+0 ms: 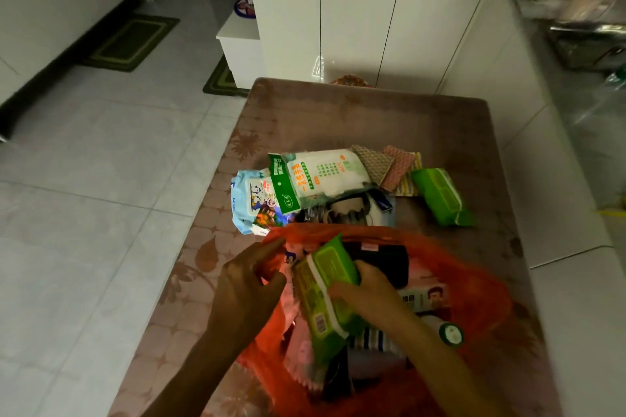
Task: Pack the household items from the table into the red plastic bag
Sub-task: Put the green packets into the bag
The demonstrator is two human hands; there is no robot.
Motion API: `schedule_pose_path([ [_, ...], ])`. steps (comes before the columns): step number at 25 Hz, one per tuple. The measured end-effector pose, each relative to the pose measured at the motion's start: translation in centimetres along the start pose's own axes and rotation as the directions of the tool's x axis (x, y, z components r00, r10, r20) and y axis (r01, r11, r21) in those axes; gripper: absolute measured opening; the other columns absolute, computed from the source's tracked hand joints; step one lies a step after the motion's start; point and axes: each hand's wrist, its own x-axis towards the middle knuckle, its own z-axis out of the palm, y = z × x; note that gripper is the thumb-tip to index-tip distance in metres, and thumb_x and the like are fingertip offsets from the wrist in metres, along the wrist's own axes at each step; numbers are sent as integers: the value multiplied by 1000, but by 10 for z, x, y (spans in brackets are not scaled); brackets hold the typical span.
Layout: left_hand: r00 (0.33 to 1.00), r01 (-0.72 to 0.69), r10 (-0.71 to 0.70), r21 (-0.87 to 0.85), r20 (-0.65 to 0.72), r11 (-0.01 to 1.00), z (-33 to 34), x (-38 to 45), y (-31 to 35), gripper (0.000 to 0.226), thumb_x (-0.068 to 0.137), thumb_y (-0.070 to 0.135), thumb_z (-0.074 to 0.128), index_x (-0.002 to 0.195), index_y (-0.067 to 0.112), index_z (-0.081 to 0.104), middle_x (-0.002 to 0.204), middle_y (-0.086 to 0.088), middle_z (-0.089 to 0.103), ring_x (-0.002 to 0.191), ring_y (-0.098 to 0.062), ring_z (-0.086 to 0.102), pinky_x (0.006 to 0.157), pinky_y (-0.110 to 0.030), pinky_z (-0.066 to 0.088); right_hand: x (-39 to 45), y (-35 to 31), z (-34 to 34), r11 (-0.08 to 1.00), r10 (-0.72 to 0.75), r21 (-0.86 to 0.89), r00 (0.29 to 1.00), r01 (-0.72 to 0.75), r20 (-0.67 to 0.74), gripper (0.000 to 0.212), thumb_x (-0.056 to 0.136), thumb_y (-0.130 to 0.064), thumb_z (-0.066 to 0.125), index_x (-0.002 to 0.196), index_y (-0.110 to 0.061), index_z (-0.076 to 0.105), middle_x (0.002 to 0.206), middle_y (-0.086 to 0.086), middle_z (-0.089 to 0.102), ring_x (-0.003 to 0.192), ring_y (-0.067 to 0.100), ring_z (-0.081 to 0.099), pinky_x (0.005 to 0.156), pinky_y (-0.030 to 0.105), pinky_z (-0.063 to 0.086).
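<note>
The red plastic bag (474,284) lies open on the brown table (372,115) near me, with several items inside. My left hand (247,284) pinches the bag's left rim and holds it apart. My right hand (369,288) grips a green wipes pack (325,291) that sits half inside the bag's mouth. Beyond the bag lie a white and green pack (321,176), a blue wipes pack (250,200), patterned cloths (389,166) and a second green wipes pack (440,196).
White cabinets (359,20) stand behind the table. Tiled floor with green mats (132,41) lies to the left. A white counter with clutter runs along the right side.
</note>
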Motion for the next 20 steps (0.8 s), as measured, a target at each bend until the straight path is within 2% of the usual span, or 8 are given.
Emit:
schedule_pose_path([
  [3, 995, -43, 47, -39, 89, 998, 1, -1, -2, 47, 73, 2, 66, 108, 33, 66, 86, 14, 70, 69, -2, 64, 53, -9, 46, 9, 10, 35, 990, -101, 77, 972, 120, -210, 44, 85, -31, 62, 124, -29, 44, 113, -1, 61, 92, 13, 64, 76, 37, 57],
  [5, 988, -61, 64, -23, 144, 998, 3, -1, -5, 42, 72, 8, 64, 106, 33, 67, 89, 8, 72, 69, -5, 64, 55, -8, 42, 10, 12, 55, 955, -263, -213, 924, 208, -278, 54, 90, -42, 52, 138, -27, 33, 125, 2, 52, 100, 20, 60, 76, 38, 52],
  [8, 970, -215, 171, 274, 175, 937, 14, -3, -6, 32, 68, 16, 65, 99, 23, 71, 97, -6, 66, 84, -24, 57, 60, -27, 44, 13, 18, 60, 779, -315, -616, 922, 116, -225, 58, 92, -59, 39, 139, -25, 34, 129, 5, 46, 111, 28, 53, 81, 41, 47],
  [10, 959, -256, 188, 363, 213, 896, 27, 3, -3, 30, 68, 17, 67, 97, 22, 71, 104, -7, 62, 92, -29, 55, 68, -35, 48, 9, 11, 35, 796, -333, -584, 920, 159, -204, 50, 90, -59, 44, 126, -24, 47, 118, 1, 54, 102, 21, 57, 76, 36, 48],
  [14, 943, -233, 186, 149, 275, 961, 47, 14, 1, 29, 74, 10, 64, 101, 18, 71, 102, 0, 64, 88, -7, 59, 72, -23, 51, 8, -5, -48, 839, -505, -436, 763, 325, -404, 21, 89, -36, 60, 106, -24, 60, 92, -6, 61, 83, 12, 57, 67, 29, 43],
  [16, 961, -182, 168, 46, 218, 982, 47, 11, 3, 31, 73, -1, 68, 99, 16, 71, 93, 6, 64, 77, 6, 58, 68, -8, 46, 10, 3, -98, 850, -452, -483, 758, 208, -469, 43, 83, -35, 66, 122, -24, 54, 111, -3, 58, 104, 19, 55, 82, 35, 46],
  [18, 979, -104, 105, -15, 176, 994, 42, 11, 4, 33, 73, -8, 70, 96, 17, 72, 88, 12, 65, 80, 5, 59, 66, -4, 44, 8, 25, -143, 834, -202, -547, 886, -68, -418, 78, 77, -42, 71, 143, -25, 33, 138, 7, 48, 118, 26, 51, 90, 39, 47],
  [20, 986, -83, 88, -38, 145, 996, 34, 14, 6, 34, 75, -7, 70, 95, 19, 72, 85, 18, 67, 79, 1, 62, 64, -7, 47, -3, 52, -163, 769, 106, -582, 951, -264, -291, 72, 83, -43, 68, 143, -22, 35, 135, 10, 53, 103, 20, 56, 79, 32, 51],
])
